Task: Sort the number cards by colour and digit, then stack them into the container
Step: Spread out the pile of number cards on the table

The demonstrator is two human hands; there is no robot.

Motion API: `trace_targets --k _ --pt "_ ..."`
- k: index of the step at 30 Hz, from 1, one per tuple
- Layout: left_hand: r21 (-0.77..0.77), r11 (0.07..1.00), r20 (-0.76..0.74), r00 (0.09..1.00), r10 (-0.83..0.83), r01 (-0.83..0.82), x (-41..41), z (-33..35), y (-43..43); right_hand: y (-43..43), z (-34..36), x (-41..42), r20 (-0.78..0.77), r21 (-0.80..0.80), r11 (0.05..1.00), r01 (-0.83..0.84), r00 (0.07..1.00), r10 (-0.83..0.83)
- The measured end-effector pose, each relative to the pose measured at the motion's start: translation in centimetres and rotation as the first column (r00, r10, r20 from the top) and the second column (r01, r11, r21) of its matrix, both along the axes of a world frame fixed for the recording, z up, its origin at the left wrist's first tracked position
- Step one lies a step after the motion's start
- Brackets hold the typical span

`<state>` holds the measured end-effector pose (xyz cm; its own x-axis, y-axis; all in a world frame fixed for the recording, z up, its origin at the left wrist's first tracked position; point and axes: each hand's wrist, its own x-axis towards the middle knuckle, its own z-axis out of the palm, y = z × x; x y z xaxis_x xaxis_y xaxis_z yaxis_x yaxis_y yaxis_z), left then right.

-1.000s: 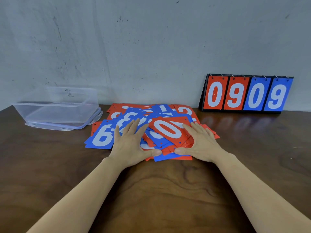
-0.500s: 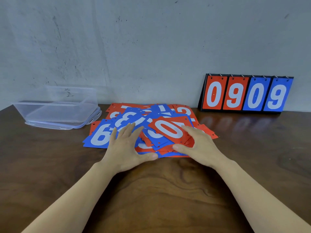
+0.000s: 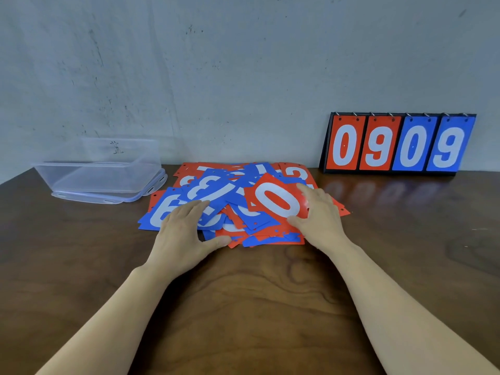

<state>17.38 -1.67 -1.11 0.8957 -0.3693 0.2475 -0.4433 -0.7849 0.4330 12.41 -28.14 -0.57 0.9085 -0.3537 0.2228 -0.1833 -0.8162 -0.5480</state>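
Wooden table (image 3: 257,293), left hand (image 3: 184,231) flat on card pile (image 3: 216,185); right hand (image 3: 322,215) pinching red 0 card (image 3: 276,201)

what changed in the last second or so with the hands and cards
The right hand moved off the pile's near edge onto the red 0 card. Its fingers are now over the card's right edge and its thumb is at the near corner, so it seems to be pinching the card. The left hand slid slightly left and lies flat on the blue cards. The container and scoreboard stayed put.
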Motion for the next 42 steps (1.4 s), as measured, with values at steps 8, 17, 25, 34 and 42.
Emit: trace_targets --k 8,17,25,34,42 --pt "-0.103 0.97 0.254 0.949 -0.187 0.219 -1.5 2.2 -2.5 1.5 3.0 -2.7 0.087 0.719 0.653 -0.238 0.963 0.256" --pt "-0.33 0.94 -0.395 0.892 -0.218 0.083 -3.1 2.6 -2.0 2.4 2.0 -3.0 -0.011 0.642 0.742 -0.192 0.966 0.259" --pt "-0.574 0.701 -0.435 0.883 0.178 -0.424 -1.3 1.2 -0.7 -0.8 1.2 2.7 -0.185 0.048 0.954 0.297 0.941 -0.283" --pt "-0.6 0.636 -0.504 0.847 0.171 -0.485 0.1 0.6 -0.2 0.4 -0.7 4.3 -0.101 -0.158 0.884 0.44 0.883 -0.458" --pt "-0.63 0.595 -0.509 0.844 0.169 -0.499 -0.7 1.2 -0.2 0.9 -1.0 3.8 0.212 -0.112 0.9 0.42 0.895 -0.392"
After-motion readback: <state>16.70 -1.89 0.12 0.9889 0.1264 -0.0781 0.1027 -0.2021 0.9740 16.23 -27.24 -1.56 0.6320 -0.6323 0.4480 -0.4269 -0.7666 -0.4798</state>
